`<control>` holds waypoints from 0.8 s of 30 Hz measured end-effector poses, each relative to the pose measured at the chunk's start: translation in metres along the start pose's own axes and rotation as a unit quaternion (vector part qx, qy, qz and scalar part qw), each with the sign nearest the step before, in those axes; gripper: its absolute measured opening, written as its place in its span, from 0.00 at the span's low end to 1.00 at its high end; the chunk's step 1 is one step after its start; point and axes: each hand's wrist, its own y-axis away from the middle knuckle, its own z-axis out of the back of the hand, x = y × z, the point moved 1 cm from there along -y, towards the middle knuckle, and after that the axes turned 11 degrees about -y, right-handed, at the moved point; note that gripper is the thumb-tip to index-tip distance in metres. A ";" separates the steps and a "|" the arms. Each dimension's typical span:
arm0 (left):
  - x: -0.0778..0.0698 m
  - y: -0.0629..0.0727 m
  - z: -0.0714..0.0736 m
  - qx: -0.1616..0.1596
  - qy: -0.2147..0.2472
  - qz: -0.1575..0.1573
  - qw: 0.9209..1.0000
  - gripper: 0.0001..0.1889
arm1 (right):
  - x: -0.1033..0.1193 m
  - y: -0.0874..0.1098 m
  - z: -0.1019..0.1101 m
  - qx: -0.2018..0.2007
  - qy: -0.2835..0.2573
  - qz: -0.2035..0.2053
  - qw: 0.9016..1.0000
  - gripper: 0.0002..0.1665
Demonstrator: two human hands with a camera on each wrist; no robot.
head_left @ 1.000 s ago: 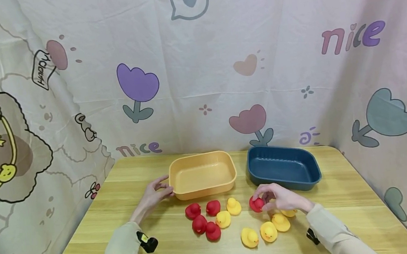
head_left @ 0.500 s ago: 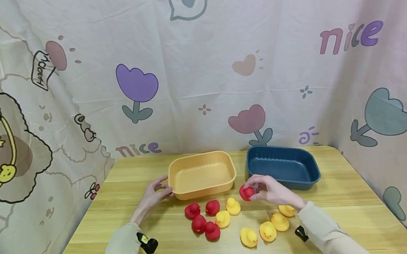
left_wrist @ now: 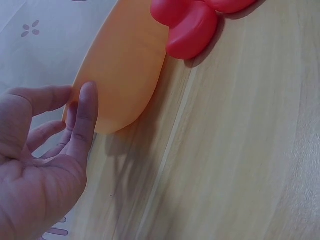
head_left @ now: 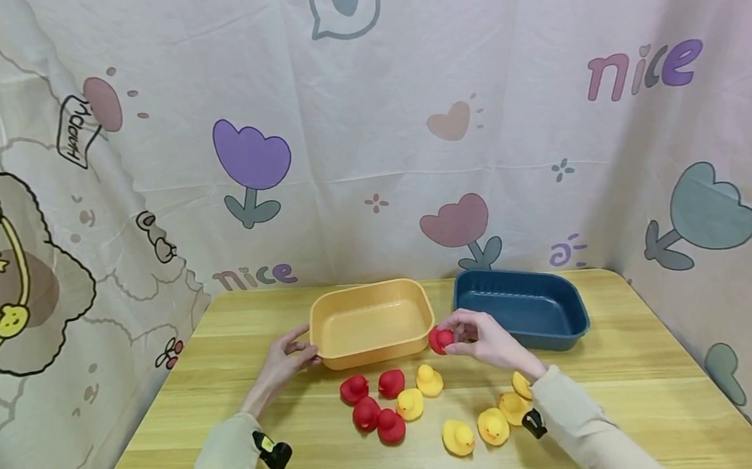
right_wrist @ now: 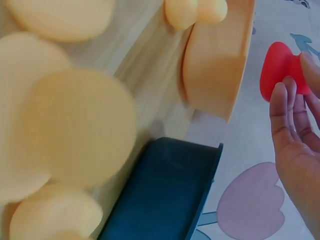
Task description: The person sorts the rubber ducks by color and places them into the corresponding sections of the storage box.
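Observation:
At the left end of the yellow-orange plastic bin (head_left: 374,353), my left hand (head_left: 285,360) holds the edge; in the left wrist view its thumb (left_wrist: 86,112) lies against the outer wall. My right hand (head_left: 484,339) pinches a red rubber duck (head_left: 439,339) between thumb and fingers, just off the bin's right front corner. In the right wrist view the held duck (right_wrist: 277,70) is raised against the cloth backdrop. Several red rubber ducks (head_left: 366,413) sit in front of the yellow-orange bin, with yellow rubber ducks (head_left: 493,427) beside them and farther right.
A dark blue bin (head_left: 522,311) stands right of the yellow-orange one, behind my right hand. Both bins rest toward the back of the wooden table (head_left: 248,315). A printed cloth (head_left: 355,153) hangs behind and at the sides.
My right hand has lifted the red rubber duck from near the yellow ducks and carried it left and back toward the yellow-orange bin. My left hand stays at the bin.

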 end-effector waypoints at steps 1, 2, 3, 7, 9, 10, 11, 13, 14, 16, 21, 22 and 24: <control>0.000 0.000 0.000 0.002 0.001 -0.003 1.000 0.35 | 0.000 -0.002 -0.001 -0.005 0.000 -0.001 1.000 0.17; 0.000 0.000 0.000 0.004 0.003 -0.005 1.000 0.36 | 0.001 -0.003 -0.002 -0.009 -0.002 -0.001 1.000 0.17; 0.000 0.001 0.000 0.006 0.004 -0.007 1.000 0.36 | 0.001 -0.005 -0.003 -0.013 -0.003 -0.002 1.000 0.17; 0.000 0.000 0.001 0.005 -0.001 -0.005 1.000 0.36 | 0.004 -0.012 -0.009 -0.032 -0.005 -0.005 0.999 0.17; 0.000 0.000 0.001 0.000 -0.005 -0.001 1.000 0.35 | 0.005 -0.015 -0.011 -0.042 -0.005 -0.004 0.999 0.17; 0.001 0.000 0.001 -0.003 -0.007 0.000 1.000 0.35 | 0.006 -0.017 -0.012 -0.046 -0.005 -0.004 0.999 0.17; 0.001 0.000 0.001 -0.006 -0.009 0.001 1.000 0.35 | 0.006 -0.020 -0.013 -0.050 -0.004 -0.006 0.999 0.17; 0.001 0.000 0.001 -0.007 -0.011 0.002 1.000 0.35 | 0.006 -0.025 -0.016 -0.054 -0.004 -0.004 0.999 0.17; 0.001 0.000 0.001 -0.009 -0.013 0.004 1.000 0.35 | 0.006 -0.027 -0.017 -0.056 -0.005 -0.005 0.998 0.17; 0.001 0.001 0.000 -0.011 -0.017 0.005 1.000 0.35 | 0.007 -0.033 -0.019 -0.059 -0.004 -0.006 0.998 0.18; 0.000 0.002 0.000 -0.012 -0.026 0.000 1.000 0.35 | 0.013 -0.046 -0.023 -0.065 -0.007 -0.009 0.998 0.17; 0.000 0.002 0.000 -0.012 -0.028 0.000 1.000 0.35 | 0.014 -0.048 -0.024 -0.066 -0.007 -0.009 0.998 0.17; -0.001 0.002 0.000 -0.013 -0.033 0.000 0.999 0.35 | 0.016 -0.054 -0.025 -0.065 -0.005 -0.007 0.998 0.16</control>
